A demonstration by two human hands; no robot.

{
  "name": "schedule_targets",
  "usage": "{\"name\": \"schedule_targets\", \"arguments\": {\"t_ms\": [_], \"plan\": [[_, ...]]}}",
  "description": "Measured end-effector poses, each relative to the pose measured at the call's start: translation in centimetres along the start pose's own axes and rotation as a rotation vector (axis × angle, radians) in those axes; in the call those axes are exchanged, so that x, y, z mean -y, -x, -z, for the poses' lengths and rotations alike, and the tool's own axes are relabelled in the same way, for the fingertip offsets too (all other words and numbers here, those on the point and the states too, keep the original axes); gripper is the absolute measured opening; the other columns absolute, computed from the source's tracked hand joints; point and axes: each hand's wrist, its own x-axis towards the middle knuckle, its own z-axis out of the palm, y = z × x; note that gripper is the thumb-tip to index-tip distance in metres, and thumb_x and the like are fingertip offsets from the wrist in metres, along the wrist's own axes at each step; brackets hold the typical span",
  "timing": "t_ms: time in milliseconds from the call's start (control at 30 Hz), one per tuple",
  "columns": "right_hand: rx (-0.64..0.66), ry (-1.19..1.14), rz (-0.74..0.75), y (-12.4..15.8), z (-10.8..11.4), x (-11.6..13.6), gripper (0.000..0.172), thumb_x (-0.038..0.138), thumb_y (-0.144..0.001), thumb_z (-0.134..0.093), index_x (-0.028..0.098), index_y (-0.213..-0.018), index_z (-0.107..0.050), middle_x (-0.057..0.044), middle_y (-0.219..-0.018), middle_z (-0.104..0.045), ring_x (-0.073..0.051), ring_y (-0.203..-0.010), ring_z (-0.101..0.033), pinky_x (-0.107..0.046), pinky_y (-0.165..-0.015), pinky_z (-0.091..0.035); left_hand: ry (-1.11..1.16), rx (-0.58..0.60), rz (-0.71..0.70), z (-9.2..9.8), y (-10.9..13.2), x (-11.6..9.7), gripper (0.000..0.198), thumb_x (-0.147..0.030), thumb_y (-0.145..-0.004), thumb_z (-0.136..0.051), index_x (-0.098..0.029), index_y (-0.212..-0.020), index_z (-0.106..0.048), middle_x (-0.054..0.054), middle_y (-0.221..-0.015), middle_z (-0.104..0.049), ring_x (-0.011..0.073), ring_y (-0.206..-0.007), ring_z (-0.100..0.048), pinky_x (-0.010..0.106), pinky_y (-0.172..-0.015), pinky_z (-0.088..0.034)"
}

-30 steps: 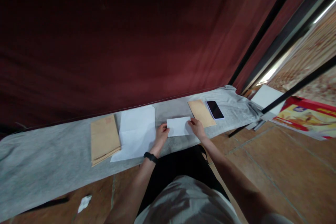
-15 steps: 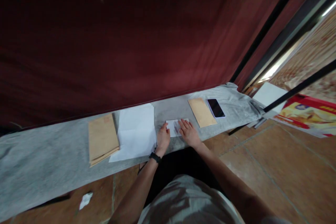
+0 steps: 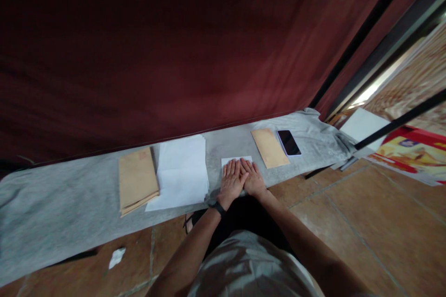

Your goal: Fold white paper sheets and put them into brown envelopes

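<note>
A small folded sheet of white paper lies on the grey cloth, mostly hidden under my hands. My left hand rests flat on it with fingers stretched out. Beside it, touching at the thumbs, my right hand also presses flat on the paper. Left of my hands is a stack of white paper sheets, which shows a crease across it. Farther left lies a pile of brown envelopes. A single brown envelope lies to the right of my hands.
A phone with a dark screen lies right of the single envelope. Grey cloth covers the long narrow table. Behind it hangs a dark red curtain. A red and yellow box is at the right, and a white scrap lies on the tiled floor.
My left hand has moved from the left edge of the folded paper onto its top and flattened there. My right hand has straightened its fingers beside it.
</note>
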Motion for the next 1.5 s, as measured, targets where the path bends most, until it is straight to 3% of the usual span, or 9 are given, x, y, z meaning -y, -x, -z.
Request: {"name": "schedule_targets", "arguments": {"t_ms": [300,467,600,867,1267,1500], "plan": [[-0.073,-0.004,-0.069,0.1,-0.1,-0.7,0.053,0.030,-0.104,-0.033,0.010,-0.152,-0.042,-0.014,-0.156,-0.043,-0.027,-0.144,-0.041,-0.048,-0.120,-0.026,-0.098,-0.027,0.074,-0.1,0.7,3.6,0.072,-0.051,-0.102,-0.030,-0.002,-0.155,-0.030,0.019,-0.163,-0.029,0.0285,-0.153,-0.022,0.046,-0.125,-0.020],[-0.104,0.002,-0.164,0.2,0.1,-1.9,0.053,0.031,-0.105,-0.033,0.008,-0.151,-0.044,-0.016,-0.154,-0.046,-0.029,-0.142,-0.044,-0.048,-0.118,-0.029,-0.106,-0.025,0.085,0.1,0.8,4.0,0.069,-0.046,-0.102,-0.033,-0.002,-0.155,-0.031,0.019,-0.163,-0.027,0.0289,-0.153,-0.022,0.046,-0.126,-0.019],[-0.085,0.003,-0.226,-0.7,0.7,-1.0,0.055,0.037,-0.106,-0.031,0.005,-0.148,-0.046,-0.019,-0.154,-0.045,-0.032,-0.143,-0.042,-0.051,-0.118,-0.028,-0.107,-0.032,0.090,-0.3,0.7,3.9,0.070,-0.048,-0.102,-0.034,-0.003,-0.155,-0.031,0.018,-0.164,-0.027,0.0288,-0.154,-0.021,0.047,-0.126,-0.018],[0.018,-0.107,0.021,-3.3,0.1,2.6,0.051,0.036,-0.106,-0.029,0.014,-0.149,-0.047,-0.011,-0.156,-0.044,-0.024,-0.145,-0.040,-0.043,-0.120,-0.028,-0.109,-0.017,0.086,-0.4,0.7,4.1,0.059,-0.029,-0.100,-0.030,-0.007,-0.155,-0.034,0.016,-0.162,-0.032,0.0262,-0.153,-0.022,0.048,-0.125,-0.020],[-0.090,-0.036,-0.073,-1.0,0.0,-3.0,0.058,0.042,-0.106,-0.029,0.008,-0.152,-0.042,-0.017,-0.154,-0.045,-0.028,-0.144,-0.040,-0.048,-0.117,-0.030,-0.103,-0.049,0.083,-0.3,0.8,4.0,0.069,-0.047,-0.101,-0.034,-0.004,-0.155,-0.032,0.019,-0.162,-0.030,0.0286,-0.153,-0.024,0.048,-0.125,-0.021],[-0.136,-0.025,-0.113,0.2,0.2,-2.5,0.057,0.042,-0.106,-0.033,0.007,-0.149,-0.045,-0.018,-0.154,-0.046,-0.029,-0.143,-0.043,-0.047,-0.117,-0.031,-0.113,-0.059,0.082,-0.1,0.8,3.9,0.068,-0.046,-0.101,-0.035,-0.003,-0.154,-0.034,0.019,-0.162,-0.032,0.0282,-0.153,-0.024,0.047,-0.125,-0.020]]}}
